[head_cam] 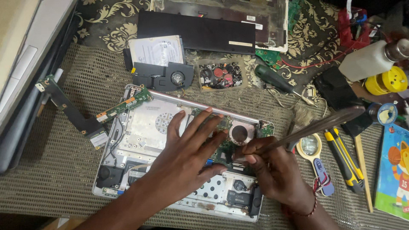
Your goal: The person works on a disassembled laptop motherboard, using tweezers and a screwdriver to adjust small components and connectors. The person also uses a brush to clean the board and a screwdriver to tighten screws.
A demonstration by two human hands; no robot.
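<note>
Your left hand (191, 147) is lying flat, fingers spread, on the opened laptop chassis (140, 132) that is sitting on the mesh-covered worktop (55, 170). Your right hand (272, 170) is reaching in from the chassis's right edge, fingers pinched around a long brush handle (315, 127), pressing its tip onto the green board (228, 149) beside the copper heatsink (239, 133).

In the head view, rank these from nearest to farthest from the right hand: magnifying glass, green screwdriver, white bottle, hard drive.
1. Magnifying glass, just right of the right hand.
2. Green screwdriver, above it on the mat.
3. White bottle, upper right; hard drive, upper left. These two are too close to call.
</note>
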